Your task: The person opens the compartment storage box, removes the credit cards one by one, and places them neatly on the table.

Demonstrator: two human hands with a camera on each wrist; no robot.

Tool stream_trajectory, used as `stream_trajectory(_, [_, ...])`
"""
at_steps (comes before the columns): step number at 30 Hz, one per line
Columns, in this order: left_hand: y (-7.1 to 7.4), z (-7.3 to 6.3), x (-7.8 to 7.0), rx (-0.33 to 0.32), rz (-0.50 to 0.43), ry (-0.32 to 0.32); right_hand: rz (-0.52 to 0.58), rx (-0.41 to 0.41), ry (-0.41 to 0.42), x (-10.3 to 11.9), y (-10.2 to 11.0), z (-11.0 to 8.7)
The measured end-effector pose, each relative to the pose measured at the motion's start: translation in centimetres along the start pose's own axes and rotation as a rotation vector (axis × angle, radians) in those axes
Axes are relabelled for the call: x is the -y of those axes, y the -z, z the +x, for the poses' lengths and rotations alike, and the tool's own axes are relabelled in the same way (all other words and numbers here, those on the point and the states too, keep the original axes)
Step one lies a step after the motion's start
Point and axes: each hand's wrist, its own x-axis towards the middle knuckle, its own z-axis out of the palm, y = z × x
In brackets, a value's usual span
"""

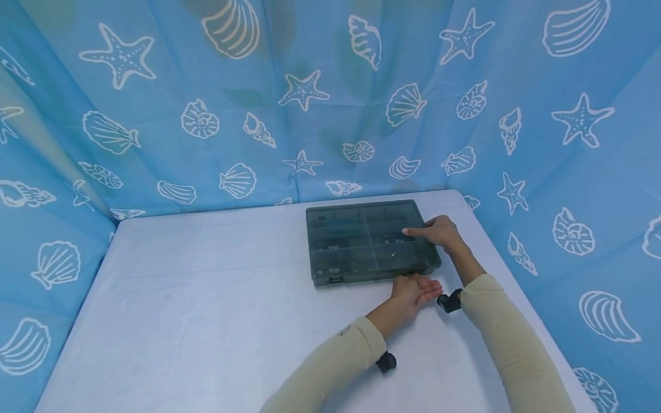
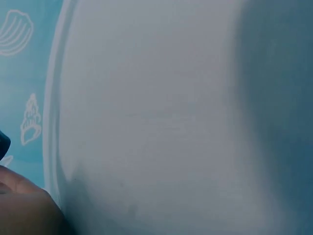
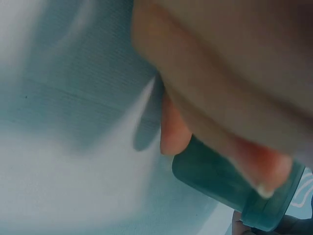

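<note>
A dark translucent compartment box [image 1: 361, 229] with its lid down lies flat at the back right of the white table. My right hand [image 1: 441, 230] grips its right side, thumb lying on the lid. In the right wrist view, blurred fingers bend over the green corner of the same box [image 3: 210, 171]. My left hand [image 1: 413, 291] is at the front edge near the right corner, its straight fingers pointing right; its thumb is hidden. One latch [image 1: 335, 279] shows at the front left, closed. Inside the box, dividers show dimly through the lid.
The white tabletop [image 1: 196, 304] stretches left and forward of the box. Blue curtains [image 1: 320, 126] with white shell and starfish prints stand behind and on both sides. Black wrist cameras hang under the left cuff [image 1: 369, 335] and the right cuff [image 1: 477, 289].
</note>
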Motion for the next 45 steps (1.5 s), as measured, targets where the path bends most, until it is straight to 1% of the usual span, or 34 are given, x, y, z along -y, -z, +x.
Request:
stream_trajectory(4, [0.03, 0.11, 0.01, -0.018, 0.031, -0.006, 0.001, 0.000, 0.006, 0.03, 0.06, -0.12])
stream_trajectory(11, [0.00, 0.10, 0.02, -0.046, 0.068, -0.042, 0.005, 0.002, -0.007, 0.14, 0.08, -0.23])
stream_trajectory(15, [0.04, -0.07, -0.15, -0.046, 0.082, -0.039, 0.008, -0.001, -0.022, 0.16, 0.04, -0.11])
stream_trajectory(21, [0.13, -0.26, -0.38, -0.046, 0.091, -0.028, 0.004, 0.002, -0.008, 0.14, 0.06, -0.07])
stream_trajectory(29, [0.43, 0.19, 0.02, -0.050, 0.104, -0.045, 0.002, 0.004, -0.007, 0.17, 0.04, -0.12])
stream_trajectory(34, [0.53, 0.58, 0.43, -0.071, 0.136, -0.054, -0.001, 0.001, -0.020, 0.25, 0.05, -0.19])
stream_trajectory(37, [0.53, 0.56, 0.47, -0.081, 0.139, -0.055, 0.004, -0.003, -0.028, 0.31, 0.04, -0.23])
stream_trajectory(40, [0.58, 0.39, 0.36, -0.085, 0.134, -0.047, 0.008, -0.003, -0.031, 0.33, 0.00, -0.21])
stream_trajectory(45, [0.69, 0.11, 0.14, -0.072, 0.125, -0.030, 0.012, 0.001, -0.033, 0.36, -0.01, -0.28])
